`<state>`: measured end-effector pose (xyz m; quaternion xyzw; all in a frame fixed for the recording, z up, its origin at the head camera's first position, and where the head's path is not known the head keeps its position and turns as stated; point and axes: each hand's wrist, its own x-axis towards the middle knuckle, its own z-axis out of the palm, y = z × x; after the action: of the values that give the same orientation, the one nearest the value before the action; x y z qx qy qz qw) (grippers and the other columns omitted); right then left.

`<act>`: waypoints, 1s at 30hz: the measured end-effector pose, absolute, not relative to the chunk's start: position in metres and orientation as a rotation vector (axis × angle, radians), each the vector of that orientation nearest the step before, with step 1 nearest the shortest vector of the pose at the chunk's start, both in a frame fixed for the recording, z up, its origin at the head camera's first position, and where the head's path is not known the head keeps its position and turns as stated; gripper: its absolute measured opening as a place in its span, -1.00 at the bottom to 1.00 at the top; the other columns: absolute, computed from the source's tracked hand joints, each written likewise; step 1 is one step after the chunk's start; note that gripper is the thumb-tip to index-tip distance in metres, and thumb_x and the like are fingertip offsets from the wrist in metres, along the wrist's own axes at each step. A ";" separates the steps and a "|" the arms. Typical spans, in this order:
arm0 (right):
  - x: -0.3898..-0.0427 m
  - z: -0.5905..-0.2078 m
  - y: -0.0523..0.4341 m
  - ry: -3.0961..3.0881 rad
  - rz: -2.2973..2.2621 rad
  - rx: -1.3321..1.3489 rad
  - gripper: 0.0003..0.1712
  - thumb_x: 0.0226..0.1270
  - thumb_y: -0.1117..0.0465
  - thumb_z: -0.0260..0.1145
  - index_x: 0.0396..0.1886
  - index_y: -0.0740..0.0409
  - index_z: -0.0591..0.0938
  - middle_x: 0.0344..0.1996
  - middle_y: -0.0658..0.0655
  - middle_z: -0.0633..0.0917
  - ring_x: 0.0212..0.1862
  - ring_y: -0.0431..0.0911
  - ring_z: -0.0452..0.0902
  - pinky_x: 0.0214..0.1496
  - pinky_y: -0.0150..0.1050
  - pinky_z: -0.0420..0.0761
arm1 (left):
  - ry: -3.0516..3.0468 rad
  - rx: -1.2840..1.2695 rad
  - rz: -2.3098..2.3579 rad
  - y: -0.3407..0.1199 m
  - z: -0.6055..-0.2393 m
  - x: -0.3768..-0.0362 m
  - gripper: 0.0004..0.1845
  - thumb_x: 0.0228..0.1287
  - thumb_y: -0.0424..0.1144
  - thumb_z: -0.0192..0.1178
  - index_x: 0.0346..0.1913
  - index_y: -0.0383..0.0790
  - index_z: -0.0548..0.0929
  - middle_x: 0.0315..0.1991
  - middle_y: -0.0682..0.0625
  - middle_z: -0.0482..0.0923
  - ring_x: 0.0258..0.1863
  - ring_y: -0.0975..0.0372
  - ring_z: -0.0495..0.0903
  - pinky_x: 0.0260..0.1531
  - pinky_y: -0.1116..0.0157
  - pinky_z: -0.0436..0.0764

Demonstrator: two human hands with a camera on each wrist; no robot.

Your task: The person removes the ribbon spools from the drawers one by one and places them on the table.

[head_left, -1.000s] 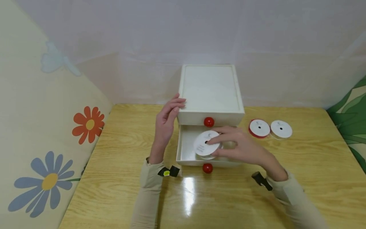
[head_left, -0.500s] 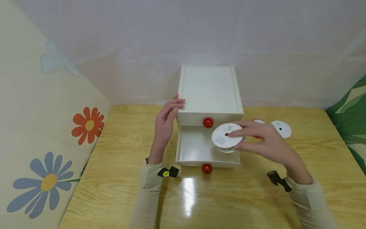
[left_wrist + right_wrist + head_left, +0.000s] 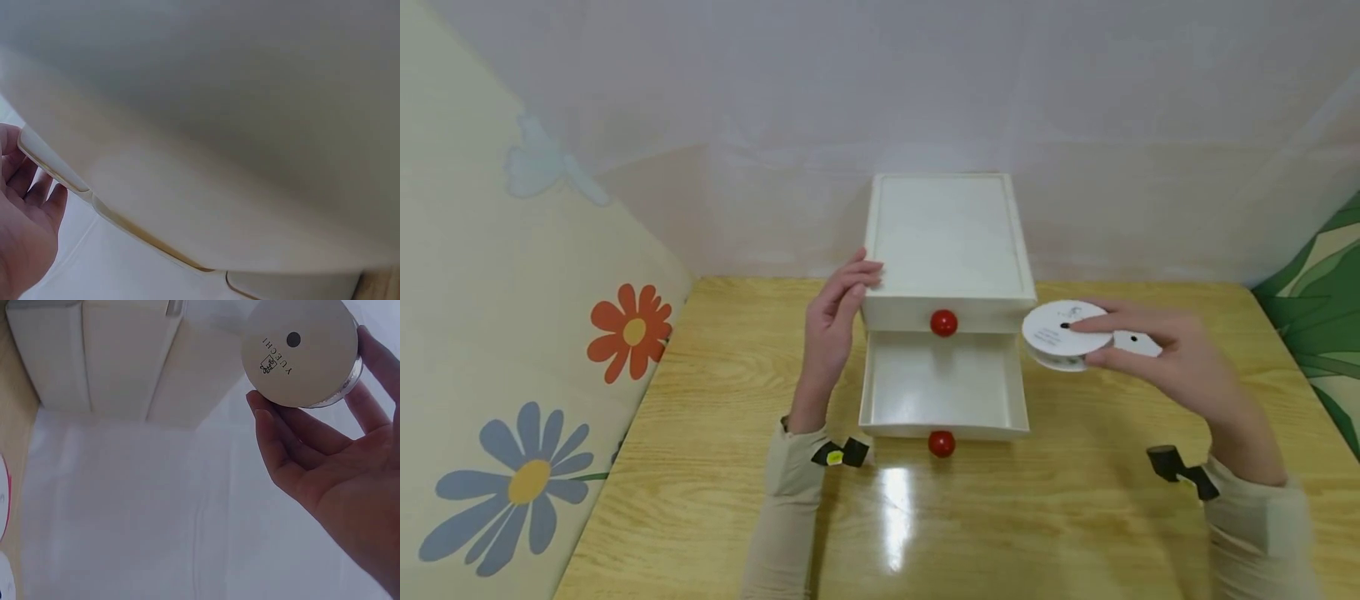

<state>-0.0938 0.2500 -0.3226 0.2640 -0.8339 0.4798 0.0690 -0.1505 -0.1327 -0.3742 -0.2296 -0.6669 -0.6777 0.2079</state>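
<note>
From the head camera, the right hand (image 3: 1180, 367) pinches a white ribbon spool (image 3: 1066, 335) flat-faced, in the air just right of the drawer box (image 3: 949, 250), over the table's (image 3: 715, 467) far right part. The open lower drawer (image 3: 942, 385) lies to its left. The left hand (image 3: 832, 329), fingers straight, rests on the box's left front corner.

Left wrist: straight fingers (image 3: 28, 187) touch the box edge.

Right wrist: fingertips (image 3: 275, 425) curl round the spool's (image 3: 300, 351) rim.

home | flowered cushion (image 3: 512, 400) (sofa-like) | wooden table (image 3: 715, 500)
</note>
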 end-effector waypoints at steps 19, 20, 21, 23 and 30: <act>-0.111 -0.358 0.324 -2.517 1.492 -0.060 -0.56 0.41 0.24 0.44 0.25 0.22 0.69 0.34 -0.15 0.56 0.11 -0.40 0.51 -0.08 -0.67 0.52 | -1.823 -0.672 -1.880 -0.132 -0.377 -0.152 -0.74 0.57 -0.45 -0.03 -0.03 -0.65 0.59 0.14 0.20 0.65 0.51 0.01 0.31 0.57 0.06 0.21; -0.112 -0.361 0.329 -2.509 1.518 -0.094 -0.56 0.41 0.23 0.44 0.25 0.20 0.69 0.31 -0.17 0.58 0.07 -0.43 0.53 -0.10 -0.68 0.53 | -1.823 -0.671 -1.879 -0.132 -0.377 -0.152 -0.74 0.57 -0.45 -0.03 -0.03 -0.65 0.59 0.14 0.18 0.65 0.51 0.01 0.31 0.57 0.06 0.21; -0.113 -0.365 0.333 -2.501 1.535 -0.119 -0.56 0.41 0.24 0.44 0.25 0.19 0.69 0.26 -0.21 0.59 0.02 -0.45 0.56 -0.12 -0.69 0.54 | -1.824 -0.669 -1.879 -0.131 -0.377 -0.152 -0.74 0.57 -0.45 -0.03 -0.03 -0.65 0.59 0.14 0.16 0.65 0.51 0.02 0.31 0.57 0.06 0.21; -0.114 -0.372 0.341 -2.484 1.563 -0.150 -0.56 0.40 0.25 0.45 0.25 0.17 0.70 0.17 -0.29 0.60 -0.06 -0.50 0.60 -0.14 -0.70 0.55 | -1.821 -0.666 -1.882 -0.131 -0.377 -0.152 -0.75 0.57 -0.47 -0.03 -0.03 -0.64 0.59 0.14 0.12 0.65 0.51 0.02 0.32 0.56 0.06 0.22; -0.116 -0.397 0.364 -2.523 1.530 -0.261 -0.53 0.39 0.15 0.47 0.27 0.08 0.70 0.04 -0.40 0.58 -0.10 -0.57 0.54 -0.21 -0.72 0.52 | -1.818 -0.650 -1.888 -0.130 -0.377 -0.151 -0.77 0.56 -0.51 -0.04 -0.04 -0.65 0.58 0.15 0.07 0.66 0.51 0.02 0.31 0.56 0.07 0.22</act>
<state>-0.1163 0.3637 -0.3974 -0.0877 -0.8484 0.5144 0.0895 -0.1512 -0.1305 -0.3766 -0.2349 -0.6570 -0.6822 0.2187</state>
